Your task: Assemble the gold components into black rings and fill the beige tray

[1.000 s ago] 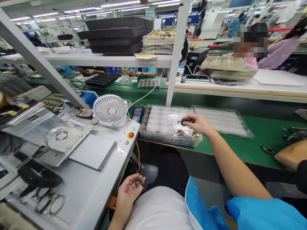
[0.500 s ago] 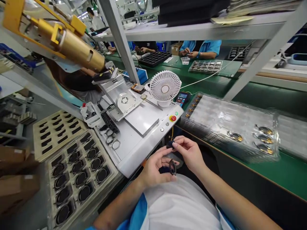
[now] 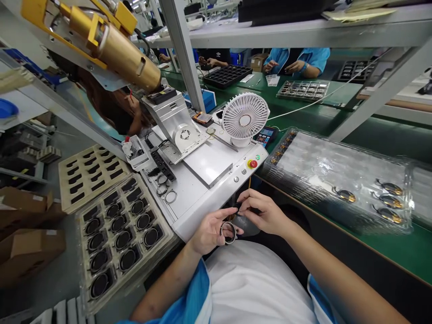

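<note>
My left hand [image 3: 211, 229] holds a small metal ring [image 3: 228, 232] between thumb and fingers, just above my lap. My right hand [image 3: 261, 211] is pinched close beside it, fingertips meeting near the ring; what they pinch is too small to make out. Both hands hover at the front edge of the white machine table [image 3: 202, 189]. A clear blister tray [image 3: 337, 180] with a few gold-and-black parts [image 3: 388, 200] lies to the right on the green bench.
A tray of black round parts [image 3: 121, 234] and a beige slotted tray [image 3: 86, 173] sit at the left. On the machine stand a white desk fan [image 3: 245, 119], a red stop button [image 3: 253, 164], loose rings [image 3: 167, 191] and a gold press head [image 3: 111, 45]. Other people work across the bench.
My right hand came back from the blister tray to my left hand at my lap. My view swung left and down. The ring has turned flat in my left fingers.
</note>
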`<state>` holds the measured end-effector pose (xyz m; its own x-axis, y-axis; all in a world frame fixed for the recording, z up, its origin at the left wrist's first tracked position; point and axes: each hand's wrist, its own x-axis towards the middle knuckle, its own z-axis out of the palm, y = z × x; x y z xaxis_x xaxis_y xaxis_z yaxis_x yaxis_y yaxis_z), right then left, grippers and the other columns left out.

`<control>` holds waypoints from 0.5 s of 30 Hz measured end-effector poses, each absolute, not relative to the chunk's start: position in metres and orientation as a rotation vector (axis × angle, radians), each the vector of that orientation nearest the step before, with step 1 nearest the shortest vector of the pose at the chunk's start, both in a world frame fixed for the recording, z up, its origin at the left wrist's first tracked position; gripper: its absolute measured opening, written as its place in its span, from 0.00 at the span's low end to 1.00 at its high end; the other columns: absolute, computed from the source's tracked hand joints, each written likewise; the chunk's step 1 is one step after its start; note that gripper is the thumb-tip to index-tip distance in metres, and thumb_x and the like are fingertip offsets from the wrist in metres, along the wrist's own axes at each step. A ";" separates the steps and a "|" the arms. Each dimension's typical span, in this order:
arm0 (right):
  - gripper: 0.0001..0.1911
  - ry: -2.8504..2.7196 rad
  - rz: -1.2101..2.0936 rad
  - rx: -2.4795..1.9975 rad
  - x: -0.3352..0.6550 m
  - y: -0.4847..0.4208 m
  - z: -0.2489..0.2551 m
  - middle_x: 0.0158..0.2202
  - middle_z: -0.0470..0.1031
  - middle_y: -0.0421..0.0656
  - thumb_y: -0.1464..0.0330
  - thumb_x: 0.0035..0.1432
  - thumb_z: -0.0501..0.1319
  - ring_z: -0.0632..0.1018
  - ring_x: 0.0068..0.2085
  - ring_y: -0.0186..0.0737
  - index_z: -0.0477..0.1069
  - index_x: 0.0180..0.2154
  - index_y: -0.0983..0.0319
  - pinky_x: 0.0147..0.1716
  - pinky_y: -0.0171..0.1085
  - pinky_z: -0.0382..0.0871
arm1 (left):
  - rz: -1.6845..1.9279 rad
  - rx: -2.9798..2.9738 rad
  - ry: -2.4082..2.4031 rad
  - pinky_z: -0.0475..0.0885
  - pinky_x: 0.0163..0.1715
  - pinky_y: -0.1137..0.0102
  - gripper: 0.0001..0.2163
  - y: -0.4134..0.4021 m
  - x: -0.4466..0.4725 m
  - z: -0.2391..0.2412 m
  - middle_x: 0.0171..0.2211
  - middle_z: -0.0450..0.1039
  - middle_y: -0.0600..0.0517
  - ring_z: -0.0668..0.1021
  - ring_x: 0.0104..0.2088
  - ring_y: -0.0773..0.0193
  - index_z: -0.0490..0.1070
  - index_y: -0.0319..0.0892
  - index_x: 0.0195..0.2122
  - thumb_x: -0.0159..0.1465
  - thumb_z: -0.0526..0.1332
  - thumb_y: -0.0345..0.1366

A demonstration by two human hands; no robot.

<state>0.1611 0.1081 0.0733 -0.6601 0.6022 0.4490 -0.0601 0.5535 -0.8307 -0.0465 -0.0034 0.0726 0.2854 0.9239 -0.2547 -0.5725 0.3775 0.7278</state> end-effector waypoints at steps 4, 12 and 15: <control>0.10 -1.911 1.247 -0.668 0.137 0.140 0.081 0.36 0.77 0.46 0.63 0.67 0.60 0.78 0.35 0.41 0.67 0.34 0.59 0.35 0.39 0.73 | 1.197 0.548 0.814 0.76 0.40 0.71 0.38 -0.002 -0.045 0.069 0.38 0.83 0.43 0.85 0.43 0.54 0.76 0.39 0.58 0.44 0.82 0.39; 0.11 -1.565 1.435 -1.384 0.073 0.220 0.097 0.18 0.70 0.34 0.71 0.58 0.65 0.69 0.17 0.36 0.62 0.33 0.58 0.20 0.33 0.62 | 1.297 0.770 0.881 0.76 0.40 0.71 0.45 -0.011 -0.054 0.068 0.41 0.83 0.41 0.84 0.44 0.55 0.67 0.40 0.66 0.49 0.81 0.41; 0.14 -1.549 1.308 -1.401 0.081 0.206 0.086 0.17 0.67 0.32 0.68 0.56 0.69 0.70 0.19 0.37 0.63 0.35 0.58 0.23 0.34 0.63 | 1.315 0.962 1.003 0.78 0.44 0.67 0.47 -0.025 -0.055 0.064 0.51 0.80 0.36 0.84 0.47 0.53 0.59 0.42 0.71 0.52 0.79 0.38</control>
<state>0.0813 0.2060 0.0865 -0.2041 0.9684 -0.1434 0.3030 -0.0768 -0.9499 -0.0547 -0.0249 0.0642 0.0017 0.9995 -0.0318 -0.2957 0.0309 0.9548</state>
